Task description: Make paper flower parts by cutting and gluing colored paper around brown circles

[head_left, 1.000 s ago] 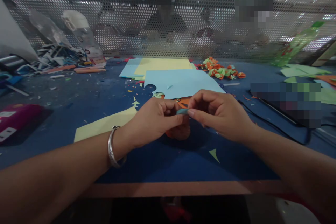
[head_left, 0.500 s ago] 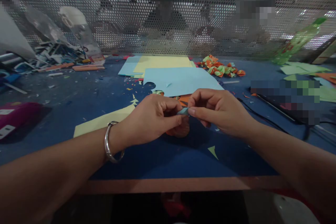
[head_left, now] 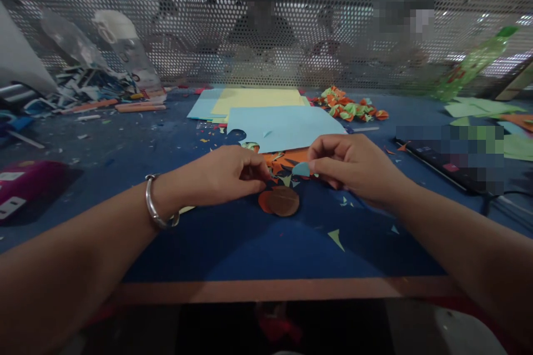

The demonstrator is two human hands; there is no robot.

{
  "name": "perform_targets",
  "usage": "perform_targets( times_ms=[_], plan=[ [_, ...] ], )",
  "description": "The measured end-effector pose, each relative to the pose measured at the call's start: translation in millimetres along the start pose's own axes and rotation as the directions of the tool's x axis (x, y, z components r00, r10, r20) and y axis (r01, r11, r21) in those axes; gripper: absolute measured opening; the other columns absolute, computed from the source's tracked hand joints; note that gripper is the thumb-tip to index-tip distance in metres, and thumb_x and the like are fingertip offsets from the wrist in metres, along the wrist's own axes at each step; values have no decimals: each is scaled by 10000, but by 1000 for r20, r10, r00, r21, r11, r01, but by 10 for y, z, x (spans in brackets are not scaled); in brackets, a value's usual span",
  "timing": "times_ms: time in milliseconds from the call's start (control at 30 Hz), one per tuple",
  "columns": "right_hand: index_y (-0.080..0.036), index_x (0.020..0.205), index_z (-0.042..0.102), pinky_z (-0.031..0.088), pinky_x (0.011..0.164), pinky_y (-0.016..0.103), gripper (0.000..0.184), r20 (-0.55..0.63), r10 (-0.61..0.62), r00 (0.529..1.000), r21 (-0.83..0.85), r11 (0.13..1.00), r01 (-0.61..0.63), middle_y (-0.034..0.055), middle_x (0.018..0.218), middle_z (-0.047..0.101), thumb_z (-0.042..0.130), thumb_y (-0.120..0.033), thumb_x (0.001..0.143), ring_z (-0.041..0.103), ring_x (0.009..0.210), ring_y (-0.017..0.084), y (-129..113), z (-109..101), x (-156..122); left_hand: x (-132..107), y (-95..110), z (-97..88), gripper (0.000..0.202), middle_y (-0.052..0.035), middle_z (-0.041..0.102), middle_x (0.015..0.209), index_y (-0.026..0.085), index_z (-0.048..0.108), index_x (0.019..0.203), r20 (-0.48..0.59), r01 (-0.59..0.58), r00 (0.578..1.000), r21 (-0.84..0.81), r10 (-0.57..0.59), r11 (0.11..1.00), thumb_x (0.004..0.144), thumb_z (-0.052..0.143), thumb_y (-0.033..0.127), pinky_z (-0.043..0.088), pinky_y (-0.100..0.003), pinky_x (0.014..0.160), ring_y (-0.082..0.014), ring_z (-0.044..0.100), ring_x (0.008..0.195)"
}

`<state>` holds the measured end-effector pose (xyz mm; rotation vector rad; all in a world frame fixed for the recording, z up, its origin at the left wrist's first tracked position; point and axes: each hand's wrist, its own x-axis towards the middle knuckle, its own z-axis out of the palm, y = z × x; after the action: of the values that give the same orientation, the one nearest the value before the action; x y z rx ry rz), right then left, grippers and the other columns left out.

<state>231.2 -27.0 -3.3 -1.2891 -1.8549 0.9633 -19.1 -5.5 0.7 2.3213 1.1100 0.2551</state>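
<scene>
A small light-blue paper piece, rounded like a folded circle, is pinched between the thumb and fingers of my right hand. My left hand, with a silver bangle at the wrist, hovers to the left. Its thumb and index finger are curved with a gap between them, and nothing shows in them. Just below the fingertips, a brown disc lies partly over an orange disc on the blue table. Orange paper and small cut scraps lie behind the discs.
Blue sheet and yellow sheet are stacked ahead. Crumpled orange-green paper bits lie behind right. A phone with a cable and a green bottle are right; a clear bottle and purple object left.
My hands have moved apart. My left hand has let go of the blue paper and shifted left, while my right hand keeps it. The discs beneath are now uncovered.
</scene>
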Motion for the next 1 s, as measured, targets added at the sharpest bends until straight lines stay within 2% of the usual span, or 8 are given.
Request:
perform_targets(
  times_ms=[167, 333, 467, 600, 700, 833, 933, 1000],
  plan=[
    [-189, 702, 623, 342, 440, 224, 64, 153, 42, 987, -220, 975, -8, -52, 545, 536, 639, -219, 756, 439, 451, 81, 57, 15, 41, -64, 73, 40, 263, -68, 701, 1041, 202, 723, 1054, 45, -105, 994, 82, 102, 991, 843, 670, 350, 425, -289, 712, -199, 619, 849],
    [-191, 700, 626, 359, 478, 231, 73, 155, 5, 988, -344, 938, 49, -28, 593, 580, 622, -244, 751, 468, 515, 102, 79, 14, 45, -87, 175, 117, 203, -79, 664, 1002, 174, 668, 970, 22, -127, 992, 111, 125, 986, 831, 649, 321, 424, -329, 775, -229, 584, 891],
    [-192, 676, 622, 323, 465, 236, 93, 149, 2, 989, -449, 891, 66, -42, 536, 547, 614, -242, 753, 434, 471, 92, 60, -2, 33, -91, 212, 174, 64, -48, 654, 901, 188, 618, 848, 26, -131, 991, 89, 129, 987, 808, 611, 237, 402, -310, 695, -197, 565, 797],
    [-196, 682, 623, 306, 464, 242, 101, 149, 14, 989, -526, 848, 67, -56, 497, 515, 615, -245, 770, 435, 454, 94, 39, -12, 15, -89, 188, 157, 29, 6, 628, 760, 202, 584, 850, -22, -40, 999, -21, 39, 999, 823, 590, 195, 359, -279, 589, -139, 526, 638],
    [-200, 696, 629, 302, 458, 248, 108, 145, 37, 989, -556, 830, 50, -58, 481, 509, 628, -255, 789, 441, 440, 98, 43, -25, 8, -60, 131, 100, 227, 1, 656, 808, 193, 614, 1043, -123, -4, 992, -187, -20, 982, 820, 653, 210, 403, -273, 617, -140, 570, 681],
    [-198, 722, 636, 326, 467, 252, 129, 124, 8, 992, -539, 840, 61, -35, 549, 571, 670, -281, 815, 472, 463, 101, 74, -42, 0, 0, 77, 83, 428, 0, 666, 832, 169, 619, 1209, -157, 9, 979, -603, -130, 798, 802, 745, 213, 456, -255, 638, -119, 600, 697],
    [-190, 829, 665, 352, 500, 259, 107, 34, -169, 985, -537, 828, 161, -19, 634, 605, 687, -293, 847, 493, 506, 108, 63, -36, -31, 24, 105, 142, 274, -7, 688, 805, 143, 693, 1035, -113, 32, 972, -807, -207, 590, 784, 788, 199, 474, -219, 643, -96, 624, 703],
    [-177, 909, 677, 370, 525, 265, 106, -18, -346, 938, -561, 780, 276, -6, 690, 617, 691, -272, 864, 497, 528, 109, 32, -16, -71, 29, 149, 189, 180, -15, 709, 799, 130, 706, 901, -99, 31, 967, -870, -236, 492, 771, 808, 202, 494, -208, 657, -96, 649, 721]
  ],
)
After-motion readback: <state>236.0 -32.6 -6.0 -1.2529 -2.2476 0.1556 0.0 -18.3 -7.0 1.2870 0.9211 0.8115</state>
